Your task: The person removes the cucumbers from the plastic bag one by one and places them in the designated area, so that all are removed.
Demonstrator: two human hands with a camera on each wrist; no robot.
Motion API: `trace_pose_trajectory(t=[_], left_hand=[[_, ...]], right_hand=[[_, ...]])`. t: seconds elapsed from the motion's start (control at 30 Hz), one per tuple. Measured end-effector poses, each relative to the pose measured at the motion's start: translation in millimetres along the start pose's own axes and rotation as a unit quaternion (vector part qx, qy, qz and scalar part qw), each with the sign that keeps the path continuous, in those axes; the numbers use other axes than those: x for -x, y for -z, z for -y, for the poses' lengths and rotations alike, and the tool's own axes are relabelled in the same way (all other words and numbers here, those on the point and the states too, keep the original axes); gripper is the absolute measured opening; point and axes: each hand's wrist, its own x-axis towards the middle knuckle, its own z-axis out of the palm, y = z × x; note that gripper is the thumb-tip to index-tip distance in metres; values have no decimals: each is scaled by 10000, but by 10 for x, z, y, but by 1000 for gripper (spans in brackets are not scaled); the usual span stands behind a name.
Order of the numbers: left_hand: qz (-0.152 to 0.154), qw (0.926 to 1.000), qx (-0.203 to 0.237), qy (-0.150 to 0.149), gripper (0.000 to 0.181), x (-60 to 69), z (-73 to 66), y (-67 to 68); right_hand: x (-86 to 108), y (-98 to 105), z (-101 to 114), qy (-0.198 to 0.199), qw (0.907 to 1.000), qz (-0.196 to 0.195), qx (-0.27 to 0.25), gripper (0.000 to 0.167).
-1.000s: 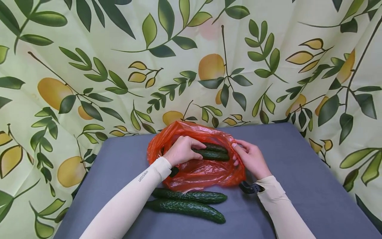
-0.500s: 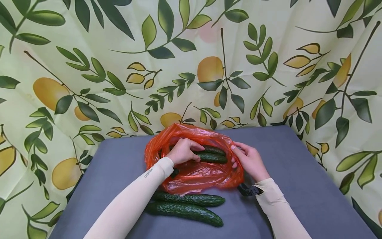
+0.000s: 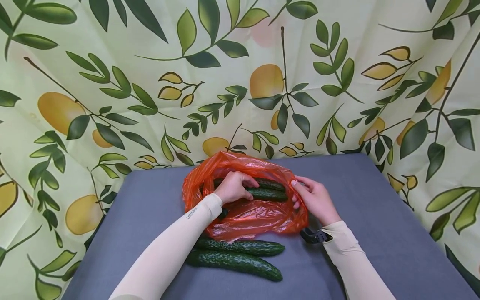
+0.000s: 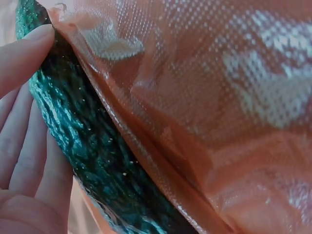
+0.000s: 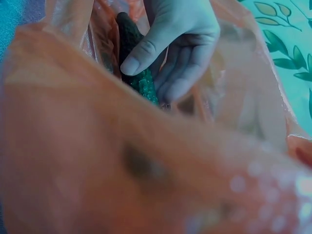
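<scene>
While the right hand (image 3: 313,200) pinches the right rim of the red bag (image 3: 253,223), the left hand (image 3: 234,188) reaches inside, thumb and fingers clamped on the nearer cucumber (image 3: 269,194); 2 loose cucumbers (image 3: 235,261) lie on the gray table (image 3: 375,216), near side.

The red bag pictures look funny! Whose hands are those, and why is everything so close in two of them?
There's no robot here, just a person's two bare hands. The wide picture comes from the person's head, looking forward and down. The two close-up ones come from the wrists, so things look big. On the grey table, two cucumbers lie in front of the red bag. Inside it are more cucumbers. The left hand grips one of those, and the right hand holds the bag's edge.
</scene>
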Motion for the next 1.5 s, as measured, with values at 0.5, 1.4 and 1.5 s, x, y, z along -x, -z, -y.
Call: trace_pose_trajectory(t=[0.5,1.4,1.5], left_hand=[[127,9948,-964,-296,40,-43,-11,-57],[-186,9964,-631,-528,45,182,-51,194],[-208,9963,-631,-536,46,223,-38,223]], right_hand=[[8,-9,-11,-79,10000,47,29,60],[21,-11,38,-147,9998,50,158,61],[8,-12,18,-152,9997,56,192,61]])
